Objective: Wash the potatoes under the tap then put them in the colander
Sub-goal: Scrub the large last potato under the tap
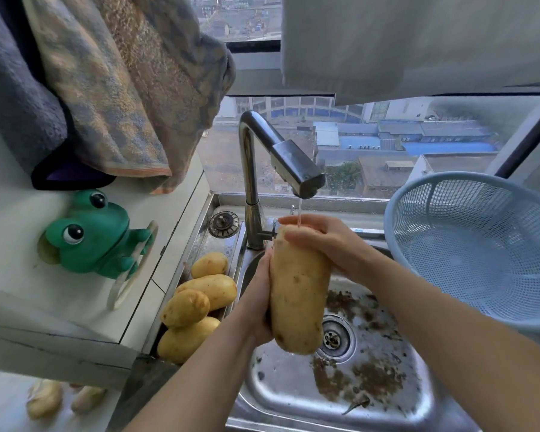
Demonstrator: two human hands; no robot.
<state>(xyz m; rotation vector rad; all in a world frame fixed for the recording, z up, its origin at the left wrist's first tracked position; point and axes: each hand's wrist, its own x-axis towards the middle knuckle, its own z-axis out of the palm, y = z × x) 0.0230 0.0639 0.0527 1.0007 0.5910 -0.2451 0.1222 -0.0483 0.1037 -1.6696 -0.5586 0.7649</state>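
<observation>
A steel sink [387, 410] streaked with dirt sits below a window. Over its basin, a long potato [296, 294] stands upright under the tap [293, 163], in a thin stream of water. The left hand [258, 300] grips its lower side and the right hand [321, 238] curls over its top. Four more potatoes [197, 304] lie heaped on the sink's left ledge, and a blue colander [480, 251] stands to the right.

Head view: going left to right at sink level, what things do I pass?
Green frog toy → pile of potatoes → left hand → held potato → blue colander. The right hand overlaps the held potato, so it is left out.
</observation>
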